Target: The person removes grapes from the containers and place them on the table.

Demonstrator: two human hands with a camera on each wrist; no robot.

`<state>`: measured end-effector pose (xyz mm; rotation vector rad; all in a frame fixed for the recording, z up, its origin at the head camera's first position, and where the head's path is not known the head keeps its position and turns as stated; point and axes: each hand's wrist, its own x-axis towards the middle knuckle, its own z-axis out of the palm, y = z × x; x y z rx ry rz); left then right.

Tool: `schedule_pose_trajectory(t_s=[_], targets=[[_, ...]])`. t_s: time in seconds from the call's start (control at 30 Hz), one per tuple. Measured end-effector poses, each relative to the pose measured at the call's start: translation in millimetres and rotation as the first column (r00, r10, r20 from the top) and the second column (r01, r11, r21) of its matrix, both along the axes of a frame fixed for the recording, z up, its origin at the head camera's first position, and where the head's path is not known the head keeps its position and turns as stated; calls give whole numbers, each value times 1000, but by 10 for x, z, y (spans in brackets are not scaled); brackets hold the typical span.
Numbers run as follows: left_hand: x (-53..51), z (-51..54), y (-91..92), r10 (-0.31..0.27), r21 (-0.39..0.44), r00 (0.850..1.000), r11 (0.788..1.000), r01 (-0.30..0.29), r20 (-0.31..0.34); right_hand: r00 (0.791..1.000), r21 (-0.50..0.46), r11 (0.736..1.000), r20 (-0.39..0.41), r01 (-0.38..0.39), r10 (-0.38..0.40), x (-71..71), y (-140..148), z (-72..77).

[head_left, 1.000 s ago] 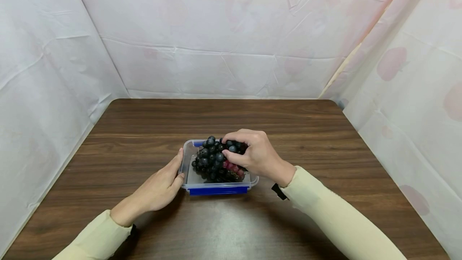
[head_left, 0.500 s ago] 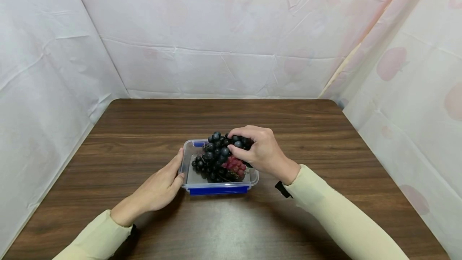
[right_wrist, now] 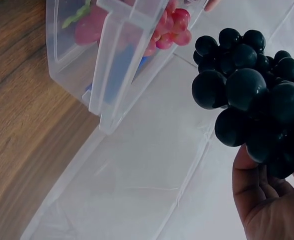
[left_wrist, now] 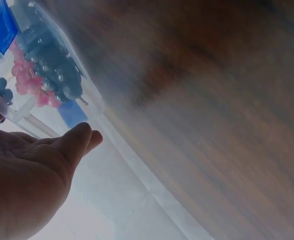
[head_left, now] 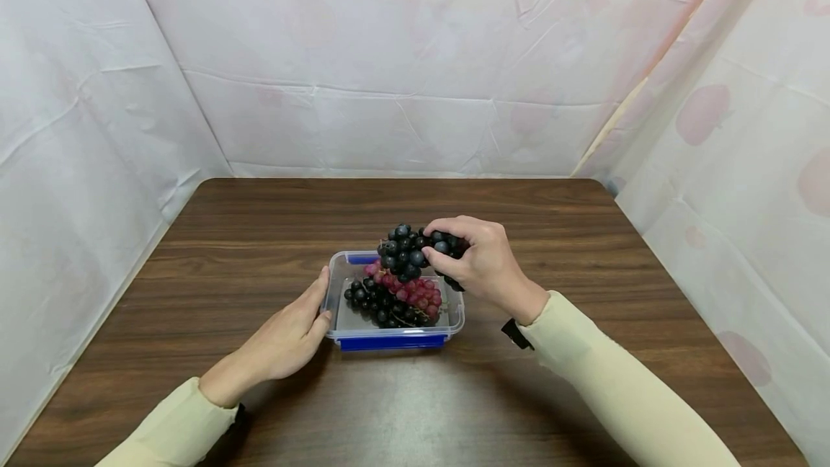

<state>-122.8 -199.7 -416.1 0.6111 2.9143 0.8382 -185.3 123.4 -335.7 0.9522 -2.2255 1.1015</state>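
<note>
A bunch of black grapes [head_left: 403,251] is gripped by my right hand [head_left: 483,258], raised above the back right part of a clear plastic box [head_left: 391,334] with blue clips. In the right wrist view the same black bunch [right_wrist: 247,92] hangs clear of the box wall, fingers curled under it. Inside the box lie a bunch of red grapes [head_left: 424,295] and another bunch of black grapes [head_left: 372,303]. My left hand [head_left: 285,337] rests against the box's left side with its fingers straight. In the left wrist view the left hand [left_wrist: 36,170] touches the box edge.
The box stands on a dark wooden table [head_left: 402,395]. White sheets [head_left: 402,56] with faint fruit prints hang behind the table and along both sides.
My right hand has lifted the black grape bunch up and to the right, uncovering more of the red grapes. The left hand and the box have stayed in place.
</note>
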Motion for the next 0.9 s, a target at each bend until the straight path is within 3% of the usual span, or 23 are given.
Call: schedule_pose_trajectory(t_s=[0.9], targets=[[6,5,29,4,-4,1000,1000,-4,-24,982,-26,982,33,189,-188,-98,240,45]])
